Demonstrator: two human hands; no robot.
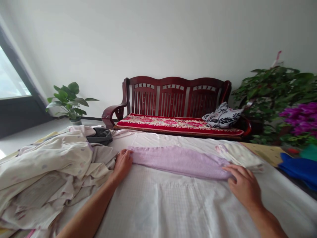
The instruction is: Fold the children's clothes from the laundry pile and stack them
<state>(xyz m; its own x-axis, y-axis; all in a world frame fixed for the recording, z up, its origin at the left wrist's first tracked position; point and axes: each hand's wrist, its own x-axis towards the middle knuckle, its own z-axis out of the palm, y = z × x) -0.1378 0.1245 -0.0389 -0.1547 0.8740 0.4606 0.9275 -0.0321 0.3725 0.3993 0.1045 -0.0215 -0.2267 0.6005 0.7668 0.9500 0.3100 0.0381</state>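
Note:
A lilac ribbed garment (170, 160), folded into a long narrow strip, lies flat across the white sheet (138, 198) in front of me. At its left end my left hand (123, 162) has its fingers closed on the edge. The fingers of my right hand (244, 183) pinch the opposite end. Just beyond that right end rests a folded cream garment (237, 155) with a small pinkish print. Whether the lilac piece is trousers or a top, I cannot tell.
A large heap of crumpled pale clothes (44, 158) covers the left side, with a dark grey piece (100, 135) at its back. Blue cloth (299, 170) lies at the right edge. Behind stand a wooden bench (173, 96), a patterned cushion (223, 115) and potted plants (68, 99).

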